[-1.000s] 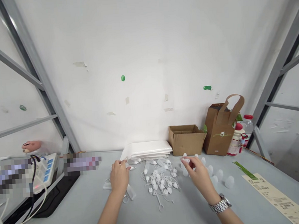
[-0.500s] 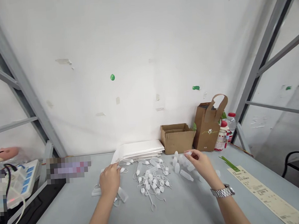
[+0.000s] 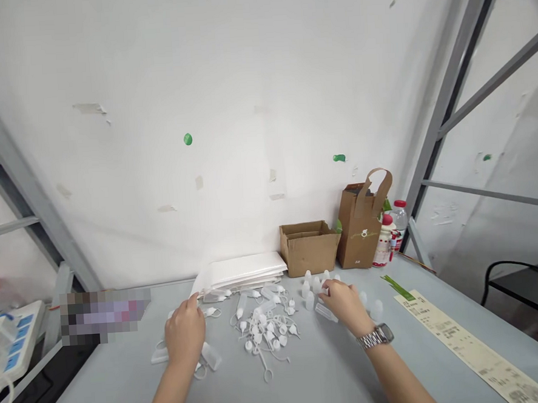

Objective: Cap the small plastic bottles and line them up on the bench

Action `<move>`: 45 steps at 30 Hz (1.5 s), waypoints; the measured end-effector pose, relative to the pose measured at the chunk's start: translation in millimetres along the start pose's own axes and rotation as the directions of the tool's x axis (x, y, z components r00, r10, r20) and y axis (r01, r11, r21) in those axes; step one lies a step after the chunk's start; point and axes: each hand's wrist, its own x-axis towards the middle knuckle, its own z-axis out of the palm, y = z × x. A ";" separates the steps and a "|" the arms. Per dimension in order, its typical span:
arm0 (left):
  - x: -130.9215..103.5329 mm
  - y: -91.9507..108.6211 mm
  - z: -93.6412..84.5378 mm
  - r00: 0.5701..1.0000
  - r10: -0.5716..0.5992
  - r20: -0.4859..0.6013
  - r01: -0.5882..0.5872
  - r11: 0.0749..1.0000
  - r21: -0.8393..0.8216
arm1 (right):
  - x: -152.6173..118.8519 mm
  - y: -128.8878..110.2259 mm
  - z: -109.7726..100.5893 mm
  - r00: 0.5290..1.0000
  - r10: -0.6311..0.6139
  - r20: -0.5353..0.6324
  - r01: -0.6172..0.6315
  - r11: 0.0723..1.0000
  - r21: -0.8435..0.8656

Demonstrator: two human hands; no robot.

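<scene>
My left hand [image 3: 185, 328] lies palm down at the left, over several small translucent squeeze bottles; its fingertips are mostly hidden. One such bottle [image 3: 211, 356] lies beside its wrist. At the right, my right hand [image 3: 346, 306], with a watch on the wrist, has its thumb and fingers drawn together on a small plastic bottle, largely hidden by the hand. Around it several uncapped bottles [image 3: 310, 300] stand upright, and one bottle [image 3: 325, 312] lies on its side. Between my hands is a pile of white nozzle caps [image 3: 270, 332] with looped straps.
Behind the pile lie white padded envelopes [image 3: 245, 267]. A cardboard box [image 3: 311, 253], a brown paper bag [image 3: 355, 236] and drink bottles [image 3: 384, 243] stand at the back right. A printed paper strip [image 3: 463, 332] lies right. A power strip [image 3: 20, 344] is far left.
The view has swung a little to the right. My right hand has lowered among the standing bottles, where before it held a clear bottle higher up. My left hand stays in place.
</scene>
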 end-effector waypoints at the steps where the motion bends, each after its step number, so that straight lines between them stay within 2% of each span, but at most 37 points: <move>1: -0.2 0.1 -0.3 1.000 -0.002 0.000 0.002 1.000 0.002 | -0.2 -0.6 -0.5 1.000 0.002 0.004 -0.002 1.000 0.005; 6: -1.7 -0.1 0.1 0.999 -0.017 0.032 0.016 0.999 0.052 | -0.1 -0.1 -1.5 1.000 0.015 -0.023 -0.014 1.000 0.027; 9: -2.4 -1.1 1.1 0.998 -0.026 0.062 0.022 0.997 0.070 | 0.6 1.9 0.7 0.991 0.013 -0.134 -0.001 0.996 0.091; 14: -2.6 -1.0 0.6 0.998 -0.049 0.045 0.047 0.998 0.028 | -0.7 -1.3 6.4 0.944 -0.026 -0.328 0.105 0.969 0.225; 18: -2.1 0.5 -4.9 0.994 -0.087 -0.071 0.082 0.994 -0.078 | -5.5 -12.4 7.5 0.913 -0.052 -0.406 0.194 0.928 0.319; 21: -3.4 5.5 -10.6 0.973 -0.067 -0.222 0.004 0.961 -0.275 | -11.2 -23.8 7.8 0.915 -0.062 -0.399 0.237 0.882 0.407; 24: -9.0 16.6 -14.4 0.965 0.015 -0.264 -0.164 0.814 -0.557 | -19.8 -38.1 10.6 0.940 -0.126 -0.318 0.286 0.800 0.528; 27: -17.4 29.8 -14.0 0.975 0.074 -0.209 -0.207 0.632 -0.747 | -30.2 -53.3 16.3 0.948 -0.229 -0.223 0.319 0.710 0.627; 29: -21.4 35.4 -11.8 0.974 0.083 -0.212 -0.220 0.576 -0.787 | -36.5 -61.3 20.2 0.935 -0.298 -0.193 0.351 0.695 0.627; 32: -22.0 36.4 -8.3 0.976 0.039 -0.215 -0.199 0.567 -0.799 | -42.6 -67.1 23.6 0.913 -0.372 -0.166 0.396 0.713 0.579; 34: -19.6 33.7 -7.6 0.979 -0.031 -0.200 -0.149 0.555 -0.819 | -43.9 -67.2 24.0 0.911 -0.385 -0.148 0.398 0.726 0.561; 37: -14.3 28.7 -10.1 0.974 -0.177 -0.143 -0.052 0.440 -0.896 | -42.9 -65.0 23.8 0.916 -0.380 -0.131 0.386 0.740 0.551; 39: -10.7 26.0 -13.3 0.963 -0.264 -0.051 0.027 0.285 -0.958 | -41.7 -63.9 24.0 0.916 -0.379 -0.131 0.386 0.741 0.549; 41: -7.6 24.6 -16.6 0.949 -0.301 0.093 0.116 0.059 -0.992 | -41.2 -63.7 23.9 0.913 -0.382 -0.140 0.392 0.734 0.555; 43: -6.1 25.8 -19.5 0.930 -0.261 0.259 0.217 -0.179 -0.960 | -41.9 -64.4 23.4 0.913 -0.381 -0.142 0.390 0.721 0.573; 45: -7.5 30.6 -21.8 0.906 -0.156 0.393 0.329 -0.325 -0.887 | -43.4 -65.9 22.2 0.917 -0.377 -0.131 0.374 0.700 0.609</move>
